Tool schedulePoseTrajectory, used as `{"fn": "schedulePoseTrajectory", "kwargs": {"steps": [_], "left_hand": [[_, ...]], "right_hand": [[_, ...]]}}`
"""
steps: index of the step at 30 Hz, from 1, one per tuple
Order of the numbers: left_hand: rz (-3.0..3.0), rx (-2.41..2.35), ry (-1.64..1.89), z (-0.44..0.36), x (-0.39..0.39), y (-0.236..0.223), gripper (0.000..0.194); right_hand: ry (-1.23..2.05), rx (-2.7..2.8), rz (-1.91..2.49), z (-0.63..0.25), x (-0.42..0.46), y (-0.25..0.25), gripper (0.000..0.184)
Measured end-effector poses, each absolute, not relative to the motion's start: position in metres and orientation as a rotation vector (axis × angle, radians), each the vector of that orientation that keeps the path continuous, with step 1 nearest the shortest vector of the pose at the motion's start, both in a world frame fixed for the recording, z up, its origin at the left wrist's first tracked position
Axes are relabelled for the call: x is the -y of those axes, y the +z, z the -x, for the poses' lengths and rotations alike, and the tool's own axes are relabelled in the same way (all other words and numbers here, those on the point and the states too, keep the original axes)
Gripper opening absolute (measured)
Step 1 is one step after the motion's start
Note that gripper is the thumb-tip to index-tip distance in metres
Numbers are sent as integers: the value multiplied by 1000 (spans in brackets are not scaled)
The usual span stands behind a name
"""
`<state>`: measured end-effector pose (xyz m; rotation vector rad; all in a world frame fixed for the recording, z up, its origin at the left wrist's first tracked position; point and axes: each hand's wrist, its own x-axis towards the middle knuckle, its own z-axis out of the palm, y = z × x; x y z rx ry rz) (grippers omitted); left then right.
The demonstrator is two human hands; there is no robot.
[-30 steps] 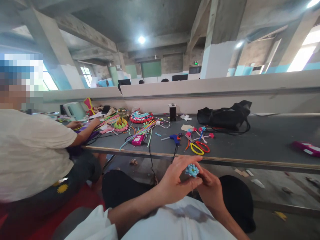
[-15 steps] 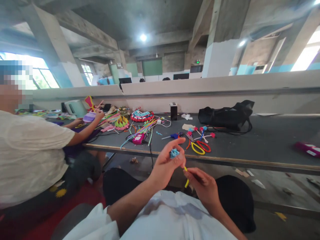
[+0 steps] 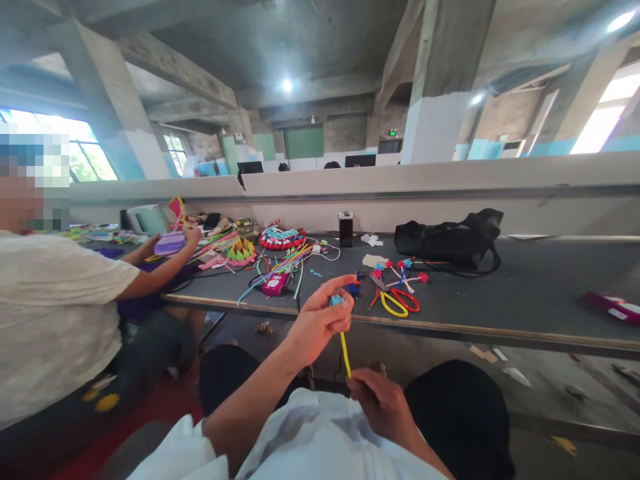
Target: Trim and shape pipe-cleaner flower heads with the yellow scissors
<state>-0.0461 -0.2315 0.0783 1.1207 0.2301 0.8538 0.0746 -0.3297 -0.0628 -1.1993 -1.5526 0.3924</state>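
We've got the blue flower (image 3: 336, 301) in the left hand (image 3: 320, 320), left of the scissors (image 3: 395, 314) and clear of the bench (image 3: 500, 287). Yellow stem (image 3: 345, 353) drops out of that fist: long axis close to upright, foot leaning a little to the scissors side. Right hand (image 3: 383, 400) is at the foot, lower and nearer us than the scissors. So left hand is nearer the flower, right hand nearer the stem's low end; stem is bare and nearly straight between them. Can't see whether stem meets flower, the fist covers it.

Hands: left curled round the flower, index stretched toward the scissors. Right is narrow; we read it as pinching the stem end.

Materials: flower is a knobbly cluster, probably soft. Stem is a slim, even rod, probably bendy. Scissors have one yellow and one red loop, grey blades.

Just behind the scissors: pink and blue tufted heads (image 3: 424, 277) on thin stalks. Well left of the scissors: shiny magenta box (image 3: 275, 283), with long coloured strips (image 3: 295, 263) beside it, and beyond those a bumpy red, white and blue piece (image 3: 283, 238). Behind and right of the scissors: limp black bag (image 3: 445, 240).
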Motion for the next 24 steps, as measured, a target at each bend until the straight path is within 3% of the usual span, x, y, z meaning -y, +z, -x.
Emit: {"fn": "schedulePoseTrajectory", "kwargs": {"steps": [5,11,18,24], "left_hand": [[-1090,-246,837,34,216,64,47],[-873,-197,908,20,201,39,71],[-832,-309,849,12,211,7,36],[-717,-263,956,11,199,16,34]], "right_hand": [[464,1423,1211,-77,325,-77,18],[649,1130,1270,-79,325,-77,22],[816,956,1256,-84,311,-77,32],[921,910,1229,-88,296,-80,35]]}}
